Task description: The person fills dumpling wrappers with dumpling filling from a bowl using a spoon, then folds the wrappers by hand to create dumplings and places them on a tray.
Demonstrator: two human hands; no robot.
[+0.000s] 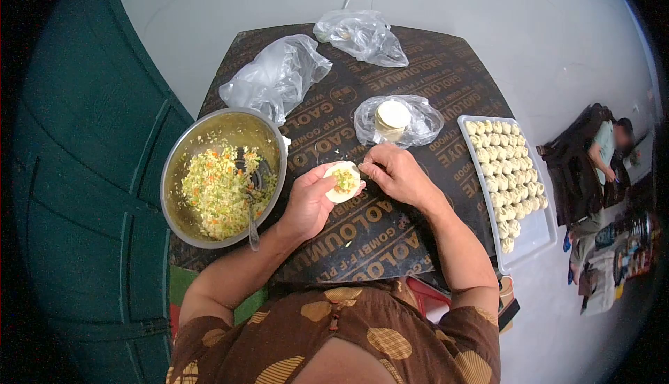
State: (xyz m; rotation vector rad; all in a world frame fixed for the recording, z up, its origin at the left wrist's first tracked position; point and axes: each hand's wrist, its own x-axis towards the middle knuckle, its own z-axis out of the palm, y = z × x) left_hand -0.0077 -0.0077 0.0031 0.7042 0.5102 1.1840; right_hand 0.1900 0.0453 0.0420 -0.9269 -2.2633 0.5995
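Note:
My left hand (pixel 309 201) is closed around a round dumpling wrapper (pixel 332 193), its thumb resting near the filling. A small heap of chopped vegetable filling (pixel 344 180) lies in the middle of the wrapper. My right hand (pixel 398 177) has its fingers pinched together at the wrapper's right edge; the exact contact is partly hidden. To the left stands a steel bowl (pixel 167 199) of the same green, orange and pale filling, with a metal spoon (pixel 253 229) leaning in it. Ahead of my hands, a stack of round wrappers (pixel 393 116) sits on a plastic bag (pixel 425 120).
On the right, a white tray (pixel 529 244) holds rows of pleated dumplings (pixel 503 168). Two clear plastic bags (pixel 275 74) lie toward the far side of the dark printed table (pixel 390 234). A person (pixel 606 150) sits off to the right. A green door (pixel 70 175) stands left.

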